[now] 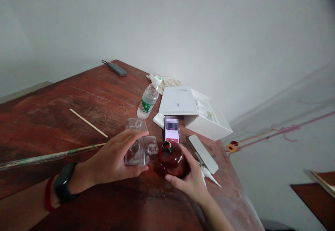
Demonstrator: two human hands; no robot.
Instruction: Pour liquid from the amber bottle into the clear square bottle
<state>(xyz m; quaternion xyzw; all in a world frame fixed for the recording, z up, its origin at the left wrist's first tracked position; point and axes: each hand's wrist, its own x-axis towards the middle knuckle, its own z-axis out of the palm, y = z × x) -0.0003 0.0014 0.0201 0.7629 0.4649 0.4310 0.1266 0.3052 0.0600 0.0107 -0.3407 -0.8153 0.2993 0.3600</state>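
My left hand (112,157) is wrapped round a clear square bottle (138,152), which lies tipped over with its threaded open mouth facing right. Just to the right, my right hand (192,184) grips a round amber bottle (172,163) by its right side. The amber bottle is close to upright, its mouth uncapped. A small gap seems to separate the two mouths. Behind the tipped bottle stands another clear bottle (136,123), partly covered by my left fingers. Small wet spots (154,194) show on the wood below the bottles.
A water bottle with a green label (148,100) stands behind. Farther right are a phone (172,129), a white box (179,100), a pale flat case (202,154) and a white nozzle (208,173). On the left lie a thin stick (89,123), a wrapped stick (52,157) and a grey device (117,69).
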